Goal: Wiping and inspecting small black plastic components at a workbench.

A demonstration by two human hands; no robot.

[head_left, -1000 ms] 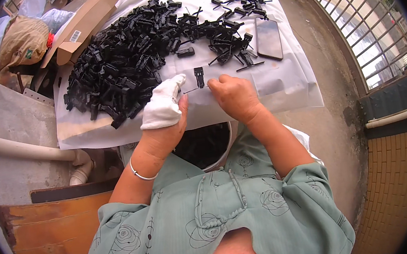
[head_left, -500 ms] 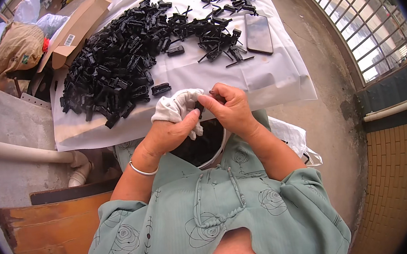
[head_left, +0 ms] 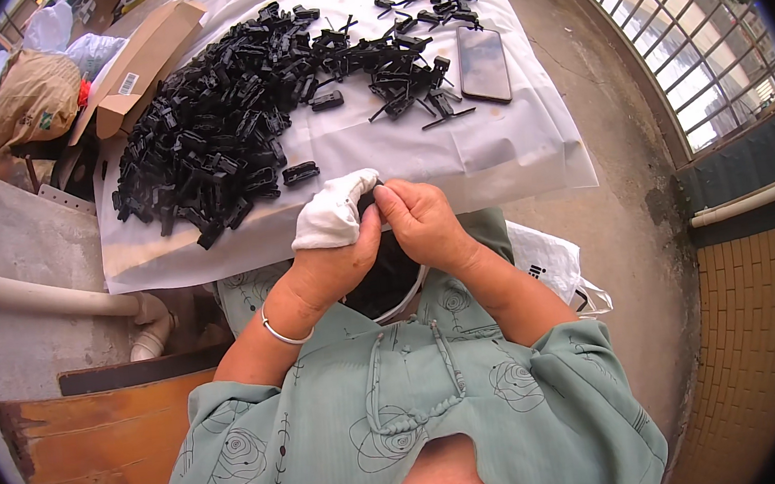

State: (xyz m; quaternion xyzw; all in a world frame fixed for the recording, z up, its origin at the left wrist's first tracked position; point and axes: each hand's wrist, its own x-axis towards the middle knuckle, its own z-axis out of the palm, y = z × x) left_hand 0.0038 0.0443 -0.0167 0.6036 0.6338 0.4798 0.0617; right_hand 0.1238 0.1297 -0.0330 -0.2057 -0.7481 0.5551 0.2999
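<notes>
Just above the bucket (head_left: 413, 294), the left hand (head_left: 349, 254) and right hand (head_left: 425, 225) both pinch a mostly hidden black plastic part (head_left: 366, 199), which could drop into or beside it if the bunched white glove (head_left: 328, 215) slips.

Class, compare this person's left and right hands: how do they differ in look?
The left hand wears a white glove with its thumb bare; the right hand is ungloved. The left hand has a pale bangle at its wrist; the right hand shows none. Both meet at a small dark part.
</notes>
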